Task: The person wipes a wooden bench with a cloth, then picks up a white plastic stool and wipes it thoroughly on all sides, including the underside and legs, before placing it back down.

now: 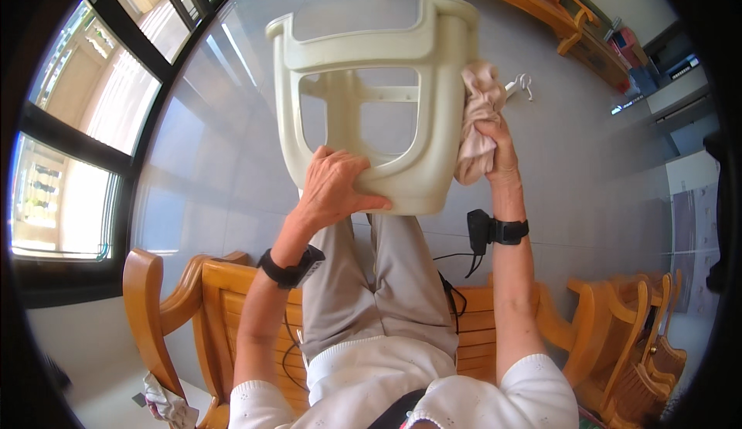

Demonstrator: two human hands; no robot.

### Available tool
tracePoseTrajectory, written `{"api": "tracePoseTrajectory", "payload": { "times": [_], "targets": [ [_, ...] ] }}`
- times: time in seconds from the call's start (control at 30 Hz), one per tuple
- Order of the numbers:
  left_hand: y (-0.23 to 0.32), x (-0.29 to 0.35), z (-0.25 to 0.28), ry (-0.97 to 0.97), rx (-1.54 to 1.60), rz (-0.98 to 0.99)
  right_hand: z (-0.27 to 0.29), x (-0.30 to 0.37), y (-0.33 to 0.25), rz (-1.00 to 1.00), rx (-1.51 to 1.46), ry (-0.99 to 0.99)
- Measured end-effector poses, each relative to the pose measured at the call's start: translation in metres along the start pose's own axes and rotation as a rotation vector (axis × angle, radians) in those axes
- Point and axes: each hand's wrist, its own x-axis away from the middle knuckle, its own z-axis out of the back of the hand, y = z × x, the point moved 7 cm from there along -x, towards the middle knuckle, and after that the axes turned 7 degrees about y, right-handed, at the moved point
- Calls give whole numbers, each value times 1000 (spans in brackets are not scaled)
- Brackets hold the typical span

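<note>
A cream plastic frame [359,49], shaped like a small chair or stool body with a large rounded opening, stands tilted in front of my knees. My left hand [331,185] is closed on its near edge, fingers over the rim of the opening and thumb along the lower bar. My right hand [502,147] clasps a crumpled pale pink cloth [478,116], which lies against the frame's right outer side. Part of my right fingers is hidden by the cloth. Black bands with small devices circle both wrists.
I sit on a slatted wooden bench [475,332] with curved arms. Beyond the cloth lies a white hooked piece [522,86] on the grey tiled floor [587,158]. Another wooden bench [533,4] stands at the far right, windows [85,112] at left. Thin black cables run beside my legs.
</note>
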Motion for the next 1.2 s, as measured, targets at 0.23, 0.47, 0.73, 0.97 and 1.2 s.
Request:
{"api": "tracePoseTrajectory", "payload": {
  "times": [0.23, 0.47, 0.73, 0.97, 1.2],
  "targets": [
    [9, -17, -13, -32, -113, 170, -73, 53, -65, 507, 738, 6],
    [29, -13, -19, 193, 12, 21, -114, 111, 0, 860, 1346, 93],
    [31, -11, -21, 177, -113, 77, -84, 64, -31, 747, 1217, 335],
    [24, -14, -22, 182, -152, 175, -89, 36, -34, 725, 1118, 489],
    [6, -12, -24, 130, -38, 284, -111, 105, 28, 761, 1252, 264]
  ]
}}
